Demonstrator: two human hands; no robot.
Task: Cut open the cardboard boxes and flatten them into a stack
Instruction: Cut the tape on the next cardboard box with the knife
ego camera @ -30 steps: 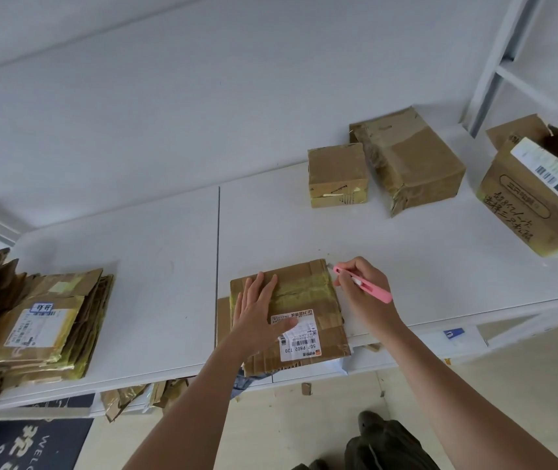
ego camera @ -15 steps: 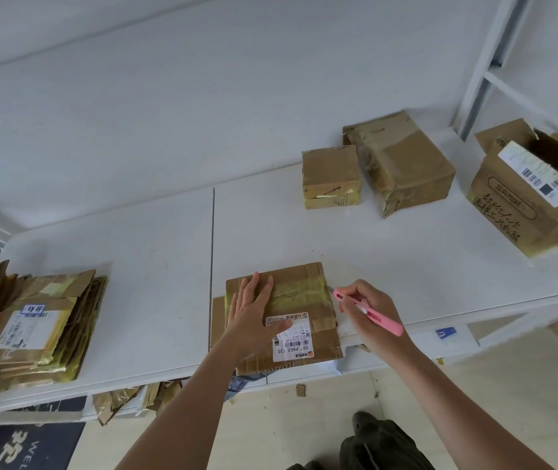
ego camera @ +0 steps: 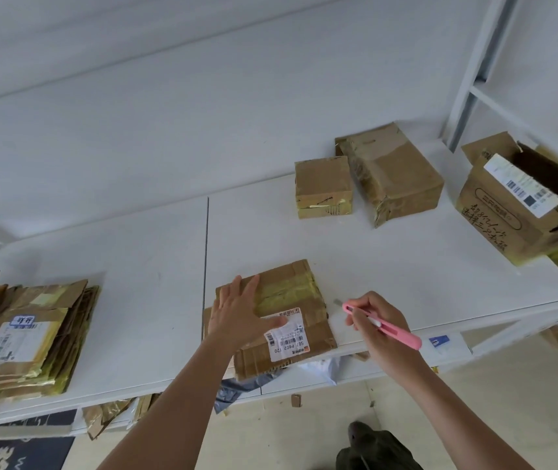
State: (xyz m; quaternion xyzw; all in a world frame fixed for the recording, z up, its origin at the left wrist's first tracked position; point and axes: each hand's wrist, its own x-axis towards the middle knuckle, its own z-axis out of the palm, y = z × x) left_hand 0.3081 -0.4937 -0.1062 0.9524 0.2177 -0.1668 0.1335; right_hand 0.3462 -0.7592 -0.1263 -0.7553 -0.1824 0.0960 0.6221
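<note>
Box (ego camera: pixel 291 300) overhanging table (ego camera: pixel 406 273) edge

1. One head-worn view looks forward and down onto the white table (ego camera: pixel 406 266) from its near edge.
2. It sits close: both forearms reach from the bottom edge toward the table.
3. Beyond the table stands a white wall (ego camera: pixel 203 96); floor shows below the table's near edge.

A flat box (ego camera: pixel 291 313) lies at the front edge of the surface (ego camera: pixel 406 266). A stack of flat boxes (ego camera: pixel 26 334) sits far left. Three boxes stand behind on the right: small box (ego camera: pixel 321 186), bigger box (ego camera: pixel 396 171), open box (ego camera: pixel 515 201).
</note>
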